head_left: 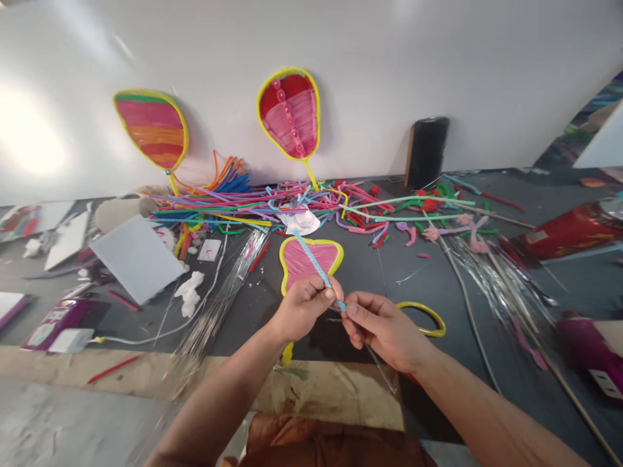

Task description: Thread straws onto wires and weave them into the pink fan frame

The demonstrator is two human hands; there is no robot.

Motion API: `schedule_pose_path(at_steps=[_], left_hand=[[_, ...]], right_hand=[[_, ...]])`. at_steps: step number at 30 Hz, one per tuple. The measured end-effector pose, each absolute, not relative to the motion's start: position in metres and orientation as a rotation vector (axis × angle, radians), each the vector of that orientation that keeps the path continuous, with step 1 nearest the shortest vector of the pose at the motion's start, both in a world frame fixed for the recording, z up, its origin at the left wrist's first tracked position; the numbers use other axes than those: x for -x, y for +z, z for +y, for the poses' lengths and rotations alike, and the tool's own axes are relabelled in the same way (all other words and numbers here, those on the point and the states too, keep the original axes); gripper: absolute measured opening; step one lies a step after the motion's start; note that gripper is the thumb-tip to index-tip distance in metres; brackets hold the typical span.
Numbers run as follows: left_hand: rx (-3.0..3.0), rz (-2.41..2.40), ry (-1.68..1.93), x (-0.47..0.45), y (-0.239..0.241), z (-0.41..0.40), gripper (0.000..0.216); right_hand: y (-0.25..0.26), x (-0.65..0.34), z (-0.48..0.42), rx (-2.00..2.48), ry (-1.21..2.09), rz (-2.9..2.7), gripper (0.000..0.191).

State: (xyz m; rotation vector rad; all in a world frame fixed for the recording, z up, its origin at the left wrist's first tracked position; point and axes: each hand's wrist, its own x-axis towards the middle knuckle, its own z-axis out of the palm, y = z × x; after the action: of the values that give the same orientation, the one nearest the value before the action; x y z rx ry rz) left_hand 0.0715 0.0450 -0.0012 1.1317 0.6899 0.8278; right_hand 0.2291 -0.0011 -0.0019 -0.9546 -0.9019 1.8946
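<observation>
Between my two hands runs a light blue twisted pipe cleaner [314,258], slanting up and away toward a crumpled white tissue. My left hand [309,305] is closed, its thumb and fingers pinching the pipe cleaner near the lower end. Fingertips of my right hand [384,327] pinch that same end, where a thin wire [379,370] trails down below them. Behind my left hand lies a pink panel with a yellow rim [311,256], partly covered by the hand. A yellow-handled tool [428,318] lies just right of my right hand; its other parts are hidden.
A heap of coloured pipe cleaners [233,201] spreads along the wall. Two rimmed fan shapes [292,117] lean there, beside an upright phone [427,152]. Wire bundles [228,292] lie on both sides. A white card [139,259] is at left, a red can [574,230] at right.
</observation>
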Motion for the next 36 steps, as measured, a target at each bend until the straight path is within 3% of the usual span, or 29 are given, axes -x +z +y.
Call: schedule_pose_path(at_steps=[6,9,17,30,33,36], left_hand=[[-1.222,0.884,0.822,-0.0763,0.0029,0.0457,0.032],[-1.301,0.983,0.775,-0.0769,0.0039,0.0461,0.034],[-1.388,0.966,0.790,-0.0726,0.0033,0.0482,0.030],[-1.297,0.735,0.805,-0.0713,0.0046,0.0461,0.022],[-1.290,0.688,0.824,-0.0714,0.0067,0.0458,0.024],[-1.284,0.700,0.830,-0.0728,0.0072,0.0461,0.025]], right_hand=[[0.0018,-0.2335,-0.0053,1.349,1.170,-1.452,0.022],[0.0019,-0.2340,-0.0058,1.394,0.988,-1.583,0.018],[0.0004,-0.2332,-0.0008,1.183,1.551,-1.190,0.028],[-0.0053,-0.2291,0.0035,0.876,2.011,-0.662,0.028],[-0.0052,-0.2291,0.0031,0.826,2.059,-0.663,0.027],[-0.0044,-0.2299,0.0009,0.918,1.862,-0.851,0.027]])
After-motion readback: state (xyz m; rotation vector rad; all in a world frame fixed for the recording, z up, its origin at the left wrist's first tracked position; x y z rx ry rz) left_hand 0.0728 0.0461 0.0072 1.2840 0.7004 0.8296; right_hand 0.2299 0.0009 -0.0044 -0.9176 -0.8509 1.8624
